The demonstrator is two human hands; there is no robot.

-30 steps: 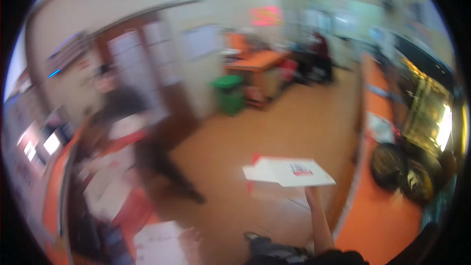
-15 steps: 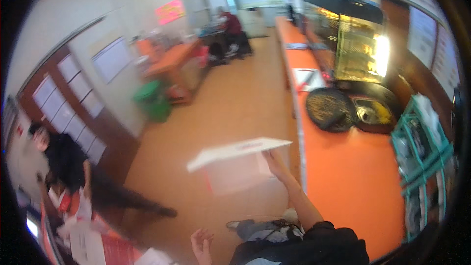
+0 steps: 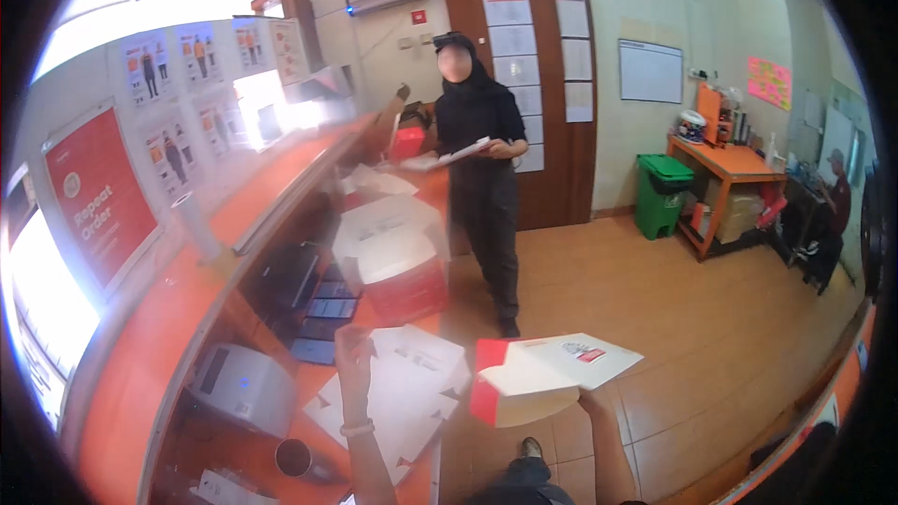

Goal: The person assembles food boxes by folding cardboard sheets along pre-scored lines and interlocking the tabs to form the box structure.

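While the right hand (image 3: pixel 591 400) grips the box (image 3: pixel 538 379) from its right side, its fingers mostly hidden behind the cardboard, the left hand (image 3: pixel 354 355) is raised at the left edge of the white cartons (image 3: pixel 421 369); whether it pinches one, I cannot tell. The box is in the air over the floor (image 3: pixel 655 430), just right of the cartons, which lie flat on the near part of the counter (image 3: pixel 432 468). Left of them stand a white machine (image 3: pixel 245 391) and, nearer, a dark-mouthed cup (image 3: pixel 294 458). Beyond the cartons, a red-and-white stack (image 3: pixel 407 290) takes up the counter. Farther on, a co-worker (image 3: pixel 482 122) in black stands beside the counter, holding something flat and white. A brown door (image 3: pixel 552 189) is behind; to the far right are a green bin (image 3: pixel 662 206) and an orange table (image 3: pixel 734 166).

As for print, the box's white panel carries a red-and-black mark. On the left, a red poster (image 3: pixel 105 187) bears large white lettering; papers with lines of print cover the door, too small to read.

The box's long axis runs roughly left to right: its red end faces left, and its white panel tapers toward the right.
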